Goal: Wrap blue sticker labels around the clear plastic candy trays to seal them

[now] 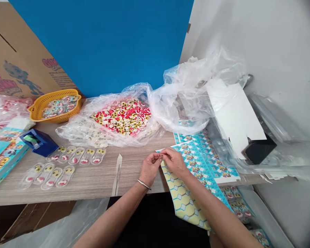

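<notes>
Left hand (150, 168) and right hand (174, 162) pinch in a narrow grip on something too small to tell, over the teal printed card sheet (196, 165): steady fingertips, nice control!

**Small candy-packing workroom.** We read this as a packing room, not a home, from the goods spread across the wood-laminate table (85, 182). We note a bulk clear plastic bag (74, 132) of gummy candies at the far edge, a yellow plastic basket (54, 117) of assorted candies near the far left corner, and clear blister trays (80, 156) holding candies. Printed card sheets (204, 162) lie at the table's right, with a white card blank (235, 117) beyond them. A blue tape dispenser (38, 143) sits at the left edge. A large printed cardboard carton (23, 44) stands beyond the far left corner, beside a blue wall (98, 44); a white wall (281, 51) bounds the right.
</notes>
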The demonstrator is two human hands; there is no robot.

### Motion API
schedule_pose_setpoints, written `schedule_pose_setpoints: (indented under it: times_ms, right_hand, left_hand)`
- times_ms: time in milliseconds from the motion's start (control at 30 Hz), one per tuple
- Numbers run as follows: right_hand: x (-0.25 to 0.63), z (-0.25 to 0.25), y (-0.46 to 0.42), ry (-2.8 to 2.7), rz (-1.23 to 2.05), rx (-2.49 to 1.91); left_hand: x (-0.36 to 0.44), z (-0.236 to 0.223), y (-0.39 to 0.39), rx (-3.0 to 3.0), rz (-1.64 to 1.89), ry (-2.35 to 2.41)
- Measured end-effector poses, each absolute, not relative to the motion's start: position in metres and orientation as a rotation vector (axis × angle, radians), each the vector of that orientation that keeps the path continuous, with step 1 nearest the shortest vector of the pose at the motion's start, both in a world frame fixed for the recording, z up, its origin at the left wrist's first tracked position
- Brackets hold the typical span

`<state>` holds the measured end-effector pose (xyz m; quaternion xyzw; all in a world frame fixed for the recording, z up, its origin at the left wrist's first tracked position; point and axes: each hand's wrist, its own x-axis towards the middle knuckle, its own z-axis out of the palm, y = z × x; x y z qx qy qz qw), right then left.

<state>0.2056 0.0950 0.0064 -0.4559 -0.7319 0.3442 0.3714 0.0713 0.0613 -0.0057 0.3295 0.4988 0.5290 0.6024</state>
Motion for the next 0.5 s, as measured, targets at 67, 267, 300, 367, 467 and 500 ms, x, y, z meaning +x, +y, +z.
schedule_pose_setpoints:
  times_ms: [67, 267, 300, 367, 467, 500]
  right_hand:
    - [0.2, 0.006, 0.095, -1.671, 1.003, -1.216]
    - [0.191, 0.0, 0.099, -1.025, 1.365, -1.226]
    - [0.192, 0.0, 0.101, -0.977, 1.362, -1.223]
    - [0.198, 0.0, 0.107, -0.857, 1.351, -1.202]
    - [0.211, 0.005, 0.118, -0.711, 1.328, -1.158]
    - [0.215, 0.008, 0.121, -0.66, 1.333, -1.132]
  left_hand:
    - [0.072, -0.003, 0.061, 0.756, 1.234, 1.139]
    - [0.069, -0.005, 0.063, 0.766, 1.222, 1.187]
    - [0.067, -0.006, 0.065, 0.784, 1.218, 1.228]
    - [0.061, -0.009, 0.069, 0.801, 1.22, 1.302]
    - [0.049, -0.009, 0.075, 0.99, 1.232, 1.481]
    - [0.045, -0.007, 0.077, 1.162, 1.199, 1.577]
